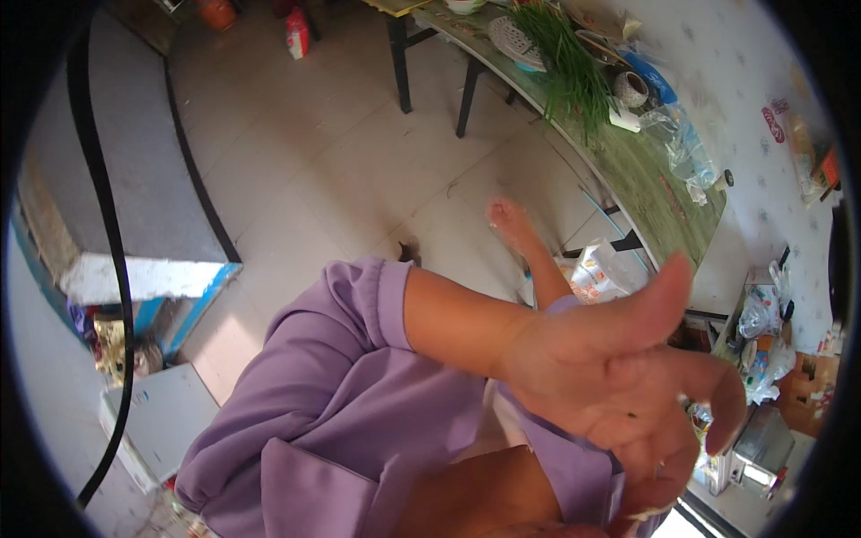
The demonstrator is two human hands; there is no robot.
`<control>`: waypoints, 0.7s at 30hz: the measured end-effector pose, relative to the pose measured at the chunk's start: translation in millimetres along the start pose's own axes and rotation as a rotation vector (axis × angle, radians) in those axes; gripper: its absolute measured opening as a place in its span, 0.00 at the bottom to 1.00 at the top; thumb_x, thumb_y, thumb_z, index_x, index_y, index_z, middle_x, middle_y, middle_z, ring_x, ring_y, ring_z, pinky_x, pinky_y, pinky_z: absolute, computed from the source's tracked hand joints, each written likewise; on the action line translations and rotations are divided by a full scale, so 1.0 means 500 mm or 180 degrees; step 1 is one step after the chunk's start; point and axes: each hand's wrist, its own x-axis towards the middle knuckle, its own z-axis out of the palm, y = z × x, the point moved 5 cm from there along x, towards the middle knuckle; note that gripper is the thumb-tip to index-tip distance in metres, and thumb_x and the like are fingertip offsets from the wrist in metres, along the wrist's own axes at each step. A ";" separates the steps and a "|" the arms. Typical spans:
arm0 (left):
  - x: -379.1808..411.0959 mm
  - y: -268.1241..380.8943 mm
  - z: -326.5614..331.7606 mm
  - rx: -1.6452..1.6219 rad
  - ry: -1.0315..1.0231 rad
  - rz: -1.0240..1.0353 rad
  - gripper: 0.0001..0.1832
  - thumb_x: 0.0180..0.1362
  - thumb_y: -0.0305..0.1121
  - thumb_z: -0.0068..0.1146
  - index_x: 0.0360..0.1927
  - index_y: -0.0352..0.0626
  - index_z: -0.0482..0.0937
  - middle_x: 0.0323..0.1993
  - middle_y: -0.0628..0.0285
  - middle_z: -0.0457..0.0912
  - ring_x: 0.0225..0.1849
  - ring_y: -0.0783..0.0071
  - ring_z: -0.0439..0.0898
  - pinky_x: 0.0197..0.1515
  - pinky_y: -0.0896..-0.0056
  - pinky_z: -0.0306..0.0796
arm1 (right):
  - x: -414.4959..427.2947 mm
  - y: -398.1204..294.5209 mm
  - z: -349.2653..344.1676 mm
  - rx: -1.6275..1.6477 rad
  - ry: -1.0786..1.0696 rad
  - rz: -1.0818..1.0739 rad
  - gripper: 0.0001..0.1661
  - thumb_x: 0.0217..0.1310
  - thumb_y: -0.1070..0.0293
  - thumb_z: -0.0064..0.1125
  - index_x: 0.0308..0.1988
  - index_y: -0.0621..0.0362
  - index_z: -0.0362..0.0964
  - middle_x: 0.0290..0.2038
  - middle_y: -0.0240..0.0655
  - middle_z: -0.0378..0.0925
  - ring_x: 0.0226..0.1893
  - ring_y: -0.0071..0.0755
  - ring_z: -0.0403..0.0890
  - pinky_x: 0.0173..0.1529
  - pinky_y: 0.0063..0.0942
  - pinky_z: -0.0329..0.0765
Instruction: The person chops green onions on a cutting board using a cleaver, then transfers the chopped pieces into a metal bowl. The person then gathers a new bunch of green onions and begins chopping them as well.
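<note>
My left hand is raised close to the camera, its palm turned towards it. The thumb stands away from the partly curled fingers, and nothing is held. A tiny green speck lies on the palm. Farther down, my right hand hangs over the tiled floor; it is small and blurred, so its finger position is unclear. Near its forearm is a white printed plastic bag. Beyond, a bunch of long green chive-like leaves lies on the green table, away from both hands.
Beside the leaves are a white perforated plastic tray, a speckled pot and clear plastic bags. Dark table legs stand on the floor. A grey-topped block is on the left, with a black cable across the view.
</note>
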 end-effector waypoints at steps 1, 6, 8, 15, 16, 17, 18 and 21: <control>-0.023 0.054 -0.010 0.0019 0.0006 -0.0045 0.47 0.50 0.74 0.13 0.53 0.39 0.57 0.39 0.42 0.74 0.43 0.52 0.76 0.48 0.56 0.70 | 0.032 -0.027 -0.009 0.0354 0.0091 -0.0217 0.16 0.55 0.61 0.57 0.43 0.55 0.72 0.31 0.32 0.77 0.32 0.26 0.76 0.38 0.26 0.73; -0.135 0.363 -0.168 0.1825 0.0850 0.0179 0.35 0.57 0.64 0.33 0.52 0.42 0.60 0.41 0.52 0.73 0.44 0.61 0.76 0.50 0.62 0.69 | 0.141 -0.052 -0.143 0.1375 0.0498 -0.0487 0.16 0.56 0.63 0.57 0.45 0.56 0.71 0.33 0.32 0.77 0.32 0.24 0.76 0.39 0.24 0.73; -0.217 0.510 -0.285 0.2667 0.2421 0.0087 0.24 0.62 0.52 0.44 0.50 0.43 0.63 0.41 0.59 0.73 0.44 0.68 0.77 0.47 0.68 0.68 | 0.162 -0.080 -0.214 0.2689 0.0606 -0.0500 0.18 0.57 0.63 0.57 0.47 0.57 0.70 0.35 0.33 0.77 0.34 0.26 0.76 0.40 0.24 0.74; -0.509 0.882 -0.575 0.2666 0.6296 0.1109 0.16 0.59 0.41 0.48 0.49 0.46 0.69 0.47 0.63 0.70 0.48 0.71 0.69 0.51 0.65 0.64 | 0.349 -0.186 -0.481 -0.0340 0.2040 -0.0285 0.25 0.56 0.57 0.57 0.48 0.62 0.69 0.47 0.46 0.73 0.48 0.39 0.74 0.47 0.32 0.72; -0.519 0.910 -0.595 0.2622 0.6514 0.1158 0.17 0.59 0.41 0.48 0.49 0.45 0.69 0.49 0.63 0.69 0.51 0.71 0.67 0.53 0.65 0.63 | 0.400 -0.192 -0.520 -0.0491 0.2182 -0.0456 0.27 0.56 0.55 0.57 0.49 0.63 0.68 0.49 0.47 0.71 0.50 0.42 0.72 0.49 0.34 0.71; -0.527 0.936 -0.615 0.2575 0.6734 0.1213 0.18 0.59 0.42 0.48 0.49 0.45 0.69 0.52 0.62 0.67 0.53 0.70 0.65 0.54 0.64 0.62 | 0.450 -0.200 -0.558 -0.0641 0.2318 -0.0636 0.30 0.55 0.52 0.57 0.50 0.64 0.67 0.51 0.48 0.70 0.52 0.44 0.71 0.51 0.36 0.70; -0.534 0.959 -0.639 0.2460 0.6954 0.1077 0.22 0.59 0.43 0.47 0.53 0.43 0.66 0.57 0.61 0.63 0.58 0.69 0.60 0.57 0.65 0.58 | 0.504 -0.202 -0.588 -0.0789 0.2336 -0.0565 0.33 0.55 0.49 0.56 0.51 0.64 0.66 0.52 0.49 0.69 0.53 0.46 0.70 0.53 0.38 0.69; -0.514 0.999 -0.672 0.2090 0.7257 0.1113 0.36 0.57 0.45 0.52 0.64 0.46 0.51 0.60 0.51 0.58 0.59 0.56 0.61 0.58 0.44 0.55 | 0.654 -0.220 -0.665 -0.1004 0.2230 -0.0131 0.43 0.52 0.39 0.54 0.55 0.64 0.62 0.55 0.51 0.66 0.55 0.51 0.67 0.57 0.41 0.66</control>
